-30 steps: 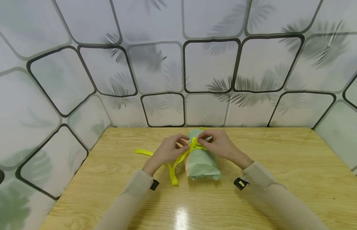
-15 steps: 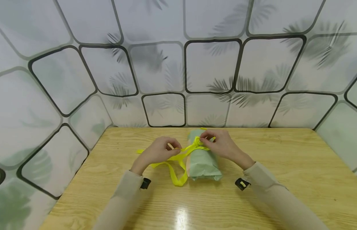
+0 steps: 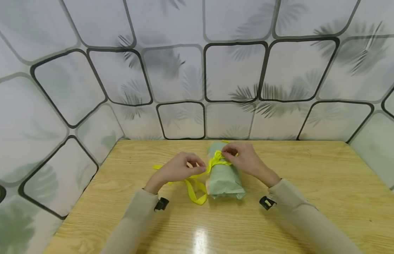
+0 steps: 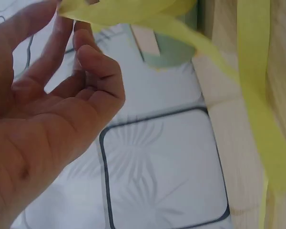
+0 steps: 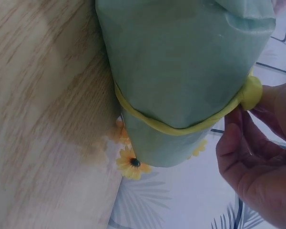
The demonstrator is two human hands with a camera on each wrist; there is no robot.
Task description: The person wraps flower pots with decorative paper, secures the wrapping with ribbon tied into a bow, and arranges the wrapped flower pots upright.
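A bouquet wrapped in pale green paper (image 3: pixel 223 180) lies on the wooden table, with a yellow ribbon (image 3: pixel 197 197) tied round its middle. Yellow and orange flowers (image 5: pixel 133 163) peek out past its far end in the right wrist view. To the left of the bundle, my left hand (image 3: pixel 179 168) pinches a length of the ribbon between thumb and fingertips; the ribbon (image 4: pixel 148 16) runs from those fingertips across the left wrist view. My right hand (image 3: pixel 244 159) pinches the ribbon at the knot (image 5: pixel 251 93) on top of the bundle, partly hiding it.
The wooden table (image 3: pixel 311 197) meets a patterned fabric wall (image 3: pixel 235 74) at the back and sides. A loose ribbon end sticks out behind my left hand. Black straps (image 3: pixel 266 203) hang under both wrists.
My left hand first moved left, drawing the ribbon out from the knot, then came slightly back right. The slack ribbon below formed a loop. My right hand stays almost still at the knot.
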